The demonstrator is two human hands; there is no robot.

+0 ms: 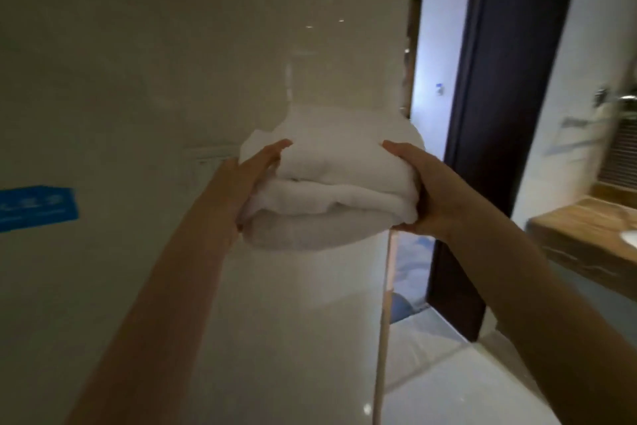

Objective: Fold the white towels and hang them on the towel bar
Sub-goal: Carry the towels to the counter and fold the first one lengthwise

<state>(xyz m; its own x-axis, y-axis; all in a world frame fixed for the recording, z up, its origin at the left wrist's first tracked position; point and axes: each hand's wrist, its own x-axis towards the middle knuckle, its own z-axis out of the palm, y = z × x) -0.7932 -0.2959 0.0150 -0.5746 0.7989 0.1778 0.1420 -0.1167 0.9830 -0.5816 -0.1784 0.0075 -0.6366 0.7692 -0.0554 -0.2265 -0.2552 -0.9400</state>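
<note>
The towels (331, 197) are already folded into a thick layered stack and held in the air in front of a glossy wall (172, 62). The left hand (248, 176) is pressed flat against the left end with fingers straight, and the right hand (427, 190) is wrapped round the right end, thumb on top. Folding is judged done, hanging is not, and no towel bar is in view; a blue sign (34, 207) is seen on the wall at left, a dark door frame (482, 148) and a wooden counter (579, 228) at right.
</note>
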